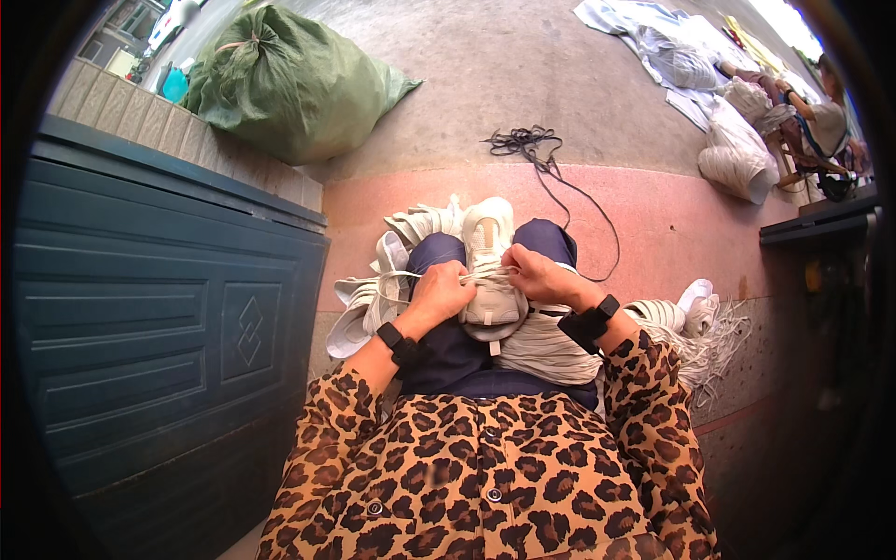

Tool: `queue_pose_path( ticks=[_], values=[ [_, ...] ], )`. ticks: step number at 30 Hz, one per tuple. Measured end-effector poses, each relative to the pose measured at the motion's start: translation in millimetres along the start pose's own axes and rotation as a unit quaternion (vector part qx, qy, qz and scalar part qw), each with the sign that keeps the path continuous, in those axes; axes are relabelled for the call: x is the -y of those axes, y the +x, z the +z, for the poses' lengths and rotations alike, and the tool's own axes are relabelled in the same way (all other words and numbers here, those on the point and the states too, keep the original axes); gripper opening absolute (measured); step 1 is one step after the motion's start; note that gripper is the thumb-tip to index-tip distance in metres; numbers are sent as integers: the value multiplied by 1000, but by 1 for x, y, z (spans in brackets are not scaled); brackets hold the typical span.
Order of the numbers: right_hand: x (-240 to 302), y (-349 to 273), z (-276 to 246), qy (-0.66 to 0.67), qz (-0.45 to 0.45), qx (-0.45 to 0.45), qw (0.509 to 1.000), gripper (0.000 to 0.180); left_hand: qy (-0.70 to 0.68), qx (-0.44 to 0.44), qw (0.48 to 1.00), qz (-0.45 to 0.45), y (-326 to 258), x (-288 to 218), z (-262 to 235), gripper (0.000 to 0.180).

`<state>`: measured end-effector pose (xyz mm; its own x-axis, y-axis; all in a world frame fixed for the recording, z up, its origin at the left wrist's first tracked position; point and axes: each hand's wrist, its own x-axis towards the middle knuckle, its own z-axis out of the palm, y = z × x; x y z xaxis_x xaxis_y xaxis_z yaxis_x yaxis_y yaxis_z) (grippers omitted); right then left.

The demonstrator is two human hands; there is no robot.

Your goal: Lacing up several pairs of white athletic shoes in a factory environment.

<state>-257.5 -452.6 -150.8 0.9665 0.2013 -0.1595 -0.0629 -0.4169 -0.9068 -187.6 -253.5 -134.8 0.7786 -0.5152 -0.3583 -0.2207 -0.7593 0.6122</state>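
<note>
A cream-white sneaker [496, 311] rests between my knees, its toe pointing away from me and its heel loop toward me. My left hand [442, 292] is closed on a pale shoelace at the left side of the shoe's laces. On the opposite side my right hand [534, 272] pinches the lace close to the eyelets. One loose lace end [397, 273] trails left past my left hand. Under the shoe and my right forearm lies a bundle of off-white strips or laces [551, 347] on my lap.
Several white shoes [350, 329] lie left of my legs. More shoes and loose laces [717, 336] are on the right. A black cord [527, 142] snakes over the floor ahead. A green sack [285, 89] stands beyond the blue door [140, 308]. Another person [826, 121] sits far right by white bundles [737, 154].
</note>
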Motion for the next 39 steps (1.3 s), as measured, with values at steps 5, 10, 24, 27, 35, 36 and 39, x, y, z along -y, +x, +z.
queue_pose_path(
  ticks=[5, 10, 24, 27, 35, 36, 39],
  values=[
    [-2, 1, 1, 27, 1, -7, 1000, 18, -1, 8, 1000, 1, 0, -1, -1, 28],
    [-5, -6, -2, -34, -9, -165, 986, 17, -62, 58, 996, -25, 0, 5, -12, 29],
    [6, -40, 24, -177, 6, -198, 964, 10, -305, 175, 933, -78, -4, 18, -62, 19],
    [-1, -32, 30, -200, -10, -256, 946, 7, -326, 234, 910, -101, -17, 21, -57, 19],
    [-1, -29, 32, -236, 22, -231, 944, 6, -352, -111, 929, 29, 18, 61, -218, 16],
    [0, -28, 31, -237, 25, -222, 945, 6, -355, -186, 915, 38, 22, 69, -247, 16],
    [5, -28, 32, -282, 25, -216, 935, 5, -182, -393, 900, 44, 29, 88, -293, 17]
  ],
)
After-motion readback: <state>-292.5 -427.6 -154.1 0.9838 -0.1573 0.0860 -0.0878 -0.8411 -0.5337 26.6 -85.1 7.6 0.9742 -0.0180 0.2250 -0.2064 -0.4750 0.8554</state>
